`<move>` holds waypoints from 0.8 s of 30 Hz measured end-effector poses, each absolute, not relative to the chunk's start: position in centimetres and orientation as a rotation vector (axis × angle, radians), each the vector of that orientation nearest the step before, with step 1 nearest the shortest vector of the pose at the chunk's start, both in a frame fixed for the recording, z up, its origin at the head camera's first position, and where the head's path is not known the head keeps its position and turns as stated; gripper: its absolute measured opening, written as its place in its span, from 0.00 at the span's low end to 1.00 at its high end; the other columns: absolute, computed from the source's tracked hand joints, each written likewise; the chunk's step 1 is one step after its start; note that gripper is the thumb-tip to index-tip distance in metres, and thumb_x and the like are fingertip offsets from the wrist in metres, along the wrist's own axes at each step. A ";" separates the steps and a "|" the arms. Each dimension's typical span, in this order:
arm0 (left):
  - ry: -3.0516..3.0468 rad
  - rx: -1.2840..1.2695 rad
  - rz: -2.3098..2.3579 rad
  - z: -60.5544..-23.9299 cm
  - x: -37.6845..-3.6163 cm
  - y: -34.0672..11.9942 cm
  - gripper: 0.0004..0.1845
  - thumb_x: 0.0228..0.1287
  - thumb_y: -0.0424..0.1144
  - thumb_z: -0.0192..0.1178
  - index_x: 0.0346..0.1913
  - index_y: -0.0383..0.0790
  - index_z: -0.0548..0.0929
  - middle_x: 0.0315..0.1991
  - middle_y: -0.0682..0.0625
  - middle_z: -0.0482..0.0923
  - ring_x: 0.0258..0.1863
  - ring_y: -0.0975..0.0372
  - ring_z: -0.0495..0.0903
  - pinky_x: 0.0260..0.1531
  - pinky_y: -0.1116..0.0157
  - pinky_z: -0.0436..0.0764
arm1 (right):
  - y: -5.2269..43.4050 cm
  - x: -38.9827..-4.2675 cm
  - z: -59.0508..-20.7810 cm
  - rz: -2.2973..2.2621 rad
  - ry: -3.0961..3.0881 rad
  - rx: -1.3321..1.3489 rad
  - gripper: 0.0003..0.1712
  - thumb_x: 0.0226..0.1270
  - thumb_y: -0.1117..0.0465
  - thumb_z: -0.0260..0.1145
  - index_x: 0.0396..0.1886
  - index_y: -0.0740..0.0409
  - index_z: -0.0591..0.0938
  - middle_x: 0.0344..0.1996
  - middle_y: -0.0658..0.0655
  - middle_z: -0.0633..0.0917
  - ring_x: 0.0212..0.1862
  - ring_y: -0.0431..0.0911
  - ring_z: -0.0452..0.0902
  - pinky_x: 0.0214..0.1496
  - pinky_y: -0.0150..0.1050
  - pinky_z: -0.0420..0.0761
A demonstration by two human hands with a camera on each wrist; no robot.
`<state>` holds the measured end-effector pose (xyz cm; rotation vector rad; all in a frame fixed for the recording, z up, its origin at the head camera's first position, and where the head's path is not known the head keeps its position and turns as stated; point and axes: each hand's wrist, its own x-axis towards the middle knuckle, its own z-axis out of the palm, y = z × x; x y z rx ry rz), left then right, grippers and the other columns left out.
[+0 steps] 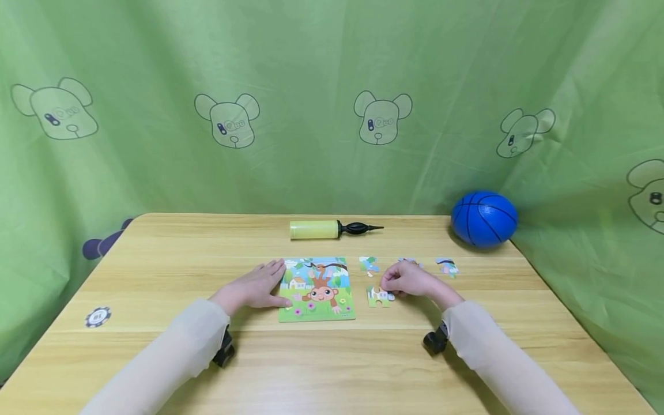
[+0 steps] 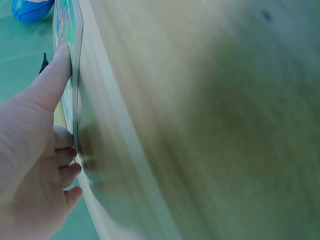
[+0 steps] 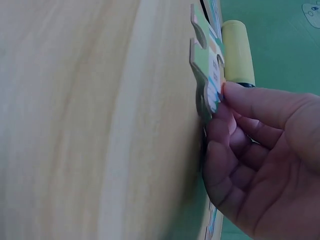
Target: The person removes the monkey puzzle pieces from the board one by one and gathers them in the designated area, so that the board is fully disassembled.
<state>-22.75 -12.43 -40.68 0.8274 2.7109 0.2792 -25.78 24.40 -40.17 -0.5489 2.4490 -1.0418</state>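
A square monkey jigsaw puzzle (image 1: 316,311) lies in the middle of the table. My left hand (image 1: 254,286) is laid along its left side, fingers extended, with the thumb (image 2: 59,67) over the lower left edge. To the right of the puzzle, my right hand (image 1: 412,281) pinches a puzzle piece (image 1: 374,298) at its right end between thumb and fingertips. That piece shows a house and green grass; in the right wrist view its near edge is slightly above the wood. Behind it are loose pieces, one (image 1: 369,264) at upper left and another (image 1: 447,267) at the right; one is partly hidden by my right hand.
A yellow hand pump (image 1: 313,230) with a black nozzle lies behind the puzzle. At the back right corner of the table (image 1: 311,369) sits a blue ball (image 1: 484,219). A poker chip (image 1: 98,317) lies far left. Green curtain (image 1: 311,173) surrounds the table's back and sides.
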 end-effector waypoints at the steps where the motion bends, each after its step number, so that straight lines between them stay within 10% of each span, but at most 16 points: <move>1: 2.709 0.825 0.273 -40.7 -22.8 -12.4 0.49 0.60 0.63 0.51 0.69 0.28 0.49 0.71 0.37 0.41 0.69 0.48 0.41 0.66 0.54 0.43 | 24.3 -25.8 -40.2 -1.032 2.451 -0.551 0.07 0.64 0.67 0.61 0.29 0.65 0.82 0.17 0.53 0.76 0.19 0.42 0.67 0.20 0.31 0.68; 24: 2.714 0.825 0.271 -40.4 -22.6 -12.3 0.48 0.60 0.62 0.52 0.69 0.27 0.50 0.71 0.37 0.42 0.69 0.48 0.42 0.66 0.54 0.43 | 23.1 -25.6 -39.7 -0.981 2.490 -0.512 0.06 0.62 0.65 0.63 0.27 0.63 0.82 0.18 0.53 0.78 0.19 0.42 0.67 0.20 0.31 0.69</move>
